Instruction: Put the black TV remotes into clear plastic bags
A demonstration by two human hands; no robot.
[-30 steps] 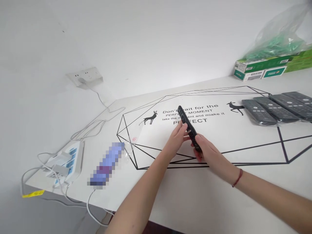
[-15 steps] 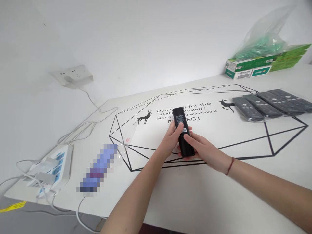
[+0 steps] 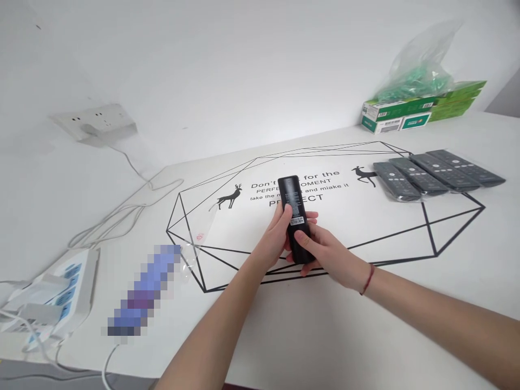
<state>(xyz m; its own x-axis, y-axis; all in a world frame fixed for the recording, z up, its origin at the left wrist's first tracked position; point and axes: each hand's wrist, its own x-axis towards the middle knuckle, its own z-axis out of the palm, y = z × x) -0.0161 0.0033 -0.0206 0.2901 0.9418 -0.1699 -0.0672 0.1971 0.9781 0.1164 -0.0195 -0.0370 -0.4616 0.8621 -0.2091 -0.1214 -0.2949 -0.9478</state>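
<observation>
The white table (image 3: 325, 341) bears printed deer and lettering. On it, four bagged remotes (image 3: 430, 172) lie between two and three o'clock from the hands. The left hand (image 3: 276, 238) grips from eight o'clock, the right hand (image 3: 331, 253) from four. Both thumbs press on the upper surface; the other fingers curl beneath, largely hidden, some tips showing at the edges. The black remote (image 3: 299, 210) is held between both hands, far end towards half past eleven. Change noted: one second ago it was edge-on, keys showing; now its back faces up, which, in judgement, opens the rear to inspection. The casing appears smooth and glossy; the fine print is illegible. A white barcode label (image 3: 297, 221) sits about mid-length.
</observation>
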